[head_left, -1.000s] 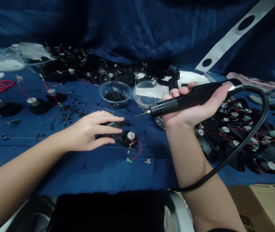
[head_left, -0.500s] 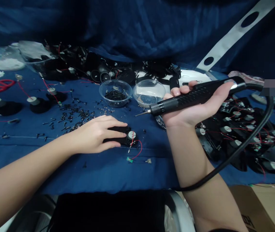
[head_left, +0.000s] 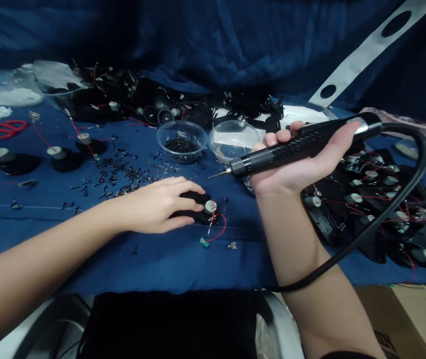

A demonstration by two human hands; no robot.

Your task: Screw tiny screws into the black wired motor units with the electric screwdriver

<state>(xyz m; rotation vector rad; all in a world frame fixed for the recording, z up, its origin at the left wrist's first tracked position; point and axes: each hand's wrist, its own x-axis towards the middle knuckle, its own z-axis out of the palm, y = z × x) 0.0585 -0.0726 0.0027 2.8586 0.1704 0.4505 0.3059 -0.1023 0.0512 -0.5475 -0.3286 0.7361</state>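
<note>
My left hand [head_left: 166, 205] lies over a black plastic housing [head_left: 188, 208], its fingers and thumb around it on the blue cloth. A small silver motor [head_left: 210, 207] sits at the housing's right end. Red wires run from there to a small green circuit board [head_left: 204, 242]. My right hand [head_left: 291, 172] is palm up, wrapped round a black corded electric screwdriver [head_left: 284, 153]. Its thin bit [head_left: 218, 174] points left, above and behind the motor, apart from it. A small metal piece [head_left: 232, 246] lies close to the green board.
Black screws [head_left: 130, 179] are scattered behind my left hand. Two clear bowls [head_left: 181, 142] stand behind, one with dark screws. Red-handled scissors [head_left: 8, 129] and motor housings [head_left: 61, 158] lie left. Wired housings [head_left: 362, 199] crowd the right. The screwdriver's cable [head_left: 381, 219] loops over my right forearm.
The view has shifted slightly. My left hand and the housing have slid a little to the right. My right hand keeps its grip on the screwdriver, nearly still.
</note>
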